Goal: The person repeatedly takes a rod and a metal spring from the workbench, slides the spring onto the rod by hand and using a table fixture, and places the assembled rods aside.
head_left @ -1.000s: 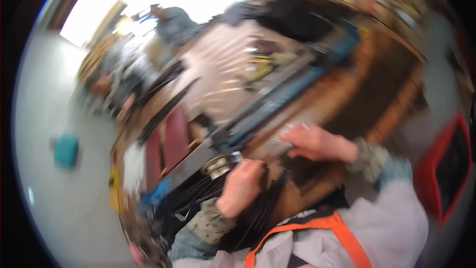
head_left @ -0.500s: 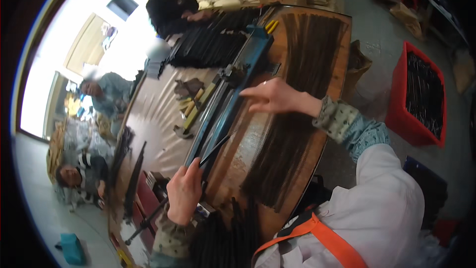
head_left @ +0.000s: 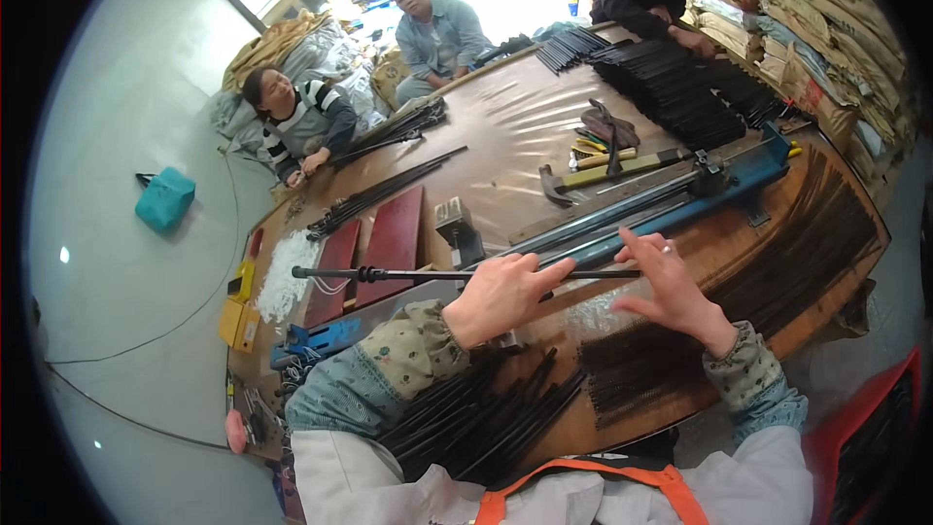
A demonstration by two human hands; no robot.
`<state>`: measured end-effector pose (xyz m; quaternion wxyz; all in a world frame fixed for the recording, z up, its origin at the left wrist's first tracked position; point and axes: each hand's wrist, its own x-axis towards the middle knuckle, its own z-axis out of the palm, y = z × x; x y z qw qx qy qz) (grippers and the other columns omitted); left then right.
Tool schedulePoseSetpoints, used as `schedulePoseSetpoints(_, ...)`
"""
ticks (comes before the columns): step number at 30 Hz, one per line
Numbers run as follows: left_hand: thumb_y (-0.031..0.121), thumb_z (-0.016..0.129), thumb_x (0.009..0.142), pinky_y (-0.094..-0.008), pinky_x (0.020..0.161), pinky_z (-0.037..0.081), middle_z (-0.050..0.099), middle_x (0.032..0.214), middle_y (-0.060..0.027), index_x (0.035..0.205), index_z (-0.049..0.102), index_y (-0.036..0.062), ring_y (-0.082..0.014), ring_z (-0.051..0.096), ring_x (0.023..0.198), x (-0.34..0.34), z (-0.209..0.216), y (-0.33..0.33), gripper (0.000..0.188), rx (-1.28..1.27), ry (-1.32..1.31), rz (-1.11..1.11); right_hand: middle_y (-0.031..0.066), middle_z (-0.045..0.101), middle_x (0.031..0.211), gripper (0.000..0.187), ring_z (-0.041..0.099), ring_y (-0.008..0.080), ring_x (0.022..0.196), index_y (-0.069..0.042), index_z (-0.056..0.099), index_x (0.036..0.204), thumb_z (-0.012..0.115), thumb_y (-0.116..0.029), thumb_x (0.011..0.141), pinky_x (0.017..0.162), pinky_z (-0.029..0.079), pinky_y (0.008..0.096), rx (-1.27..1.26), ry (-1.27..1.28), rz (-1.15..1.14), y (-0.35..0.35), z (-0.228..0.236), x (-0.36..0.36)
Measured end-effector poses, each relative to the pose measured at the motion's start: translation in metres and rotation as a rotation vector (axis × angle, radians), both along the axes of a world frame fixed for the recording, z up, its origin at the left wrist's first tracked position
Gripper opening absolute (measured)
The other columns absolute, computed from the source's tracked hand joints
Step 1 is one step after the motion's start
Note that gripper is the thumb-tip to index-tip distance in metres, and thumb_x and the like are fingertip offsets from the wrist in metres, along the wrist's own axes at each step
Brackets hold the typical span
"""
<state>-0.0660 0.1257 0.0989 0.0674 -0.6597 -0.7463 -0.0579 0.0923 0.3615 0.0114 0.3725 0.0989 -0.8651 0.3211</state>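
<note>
A slim black rod [head_left: 418, 274] with ring-like collars near its left end lies level across the front of me. Closed around its middle is my left hand [head_left: 505, 297]. My right hand [head_left: 671, 282] is at the rod's right end, with thumb and fingers spread apart. Just beyond the hands runs a long blue metal fixture [head_left: 775, 154] with pale rails. Behind it lies a hammer [head_left: 556, 185] among small tools. Loose black rods [head_left: 466, 428] are heaped below my left forearm. A wide row of thin dark strips [head_left: 777, 258] covers the table's right side.
Dark red slabs [head_left: 394, 228], a metal block [head_left: 454, 219] and scattered white bits [head_left: 289, 272] are on the left. More black rods [head_left: 671, 87] lie at the far side. Three people are around the table. A red bin [head_left: 826, 447] stands at lower right.
The view has swung to the left. My left hand's rod, tilted before, now lies level. My right hand has come from over the dark strips to the rod's end.
</note>
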Motion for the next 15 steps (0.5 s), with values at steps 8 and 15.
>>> schedulePoseSetpoints(8,0.015,0.067,0.092,-0.0413,0.062,0.053,0.059,0.078,-0.0077,0.132,0.065,0.018,-0.0279,0.065,0.074,-0.012,0.004,-0.037,0.04,0.098,0.025,0.096,0.0058,0.06,0.078,0.034,0.056,0.0221,0.074,-0.008,0.075,0.119,0.072,0.0,0.086,0.069,0.043,0.0338,0.037,0.134,0.024,-0.002,-0.015,-0.024)
schedulePoseSetpoints(15,0.01,0.068,0.087,-0.0402,0.062,0.054,0.057,0.079,-0.0062,0.14,0.06,0.0206,-0.0254,0.065,0.073,-0.019,-0.004,-0.07,0.055,0.126,0.054,0.079,0.0058,0.06,0.069,0.035,0.057,0.0221,0.058,-0.011,0.074,0.125,0.075,-0.012,0.09,0.058,0.047,0.0372,0.091,0.192,0.024,-0.023,-0.018,-0.041)
